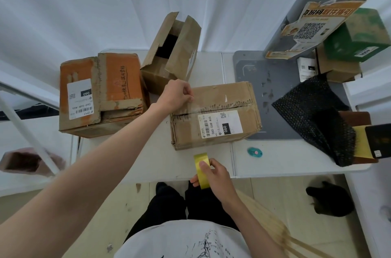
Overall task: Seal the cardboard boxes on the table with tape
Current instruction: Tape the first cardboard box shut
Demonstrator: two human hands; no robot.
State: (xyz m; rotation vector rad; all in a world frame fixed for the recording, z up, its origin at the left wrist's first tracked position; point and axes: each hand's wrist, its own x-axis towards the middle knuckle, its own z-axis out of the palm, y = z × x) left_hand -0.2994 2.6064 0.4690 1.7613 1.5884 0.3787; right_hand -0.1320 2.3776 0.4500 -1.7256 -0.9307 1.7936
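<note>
A yellow tape roll [201,170] sits at the bottom middle. The middle cardboard box [215,115] is brown with a white label. The left box [101,92] is orange and brown. A black dotted bubble bag [313,118] lies right, near a small teal cutter [254,151] on the white counter [285,158].

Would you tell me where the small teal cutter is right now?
In the head view, the teal cutter lies on the white table, right of the tape roll, near the labelled box.
</note>
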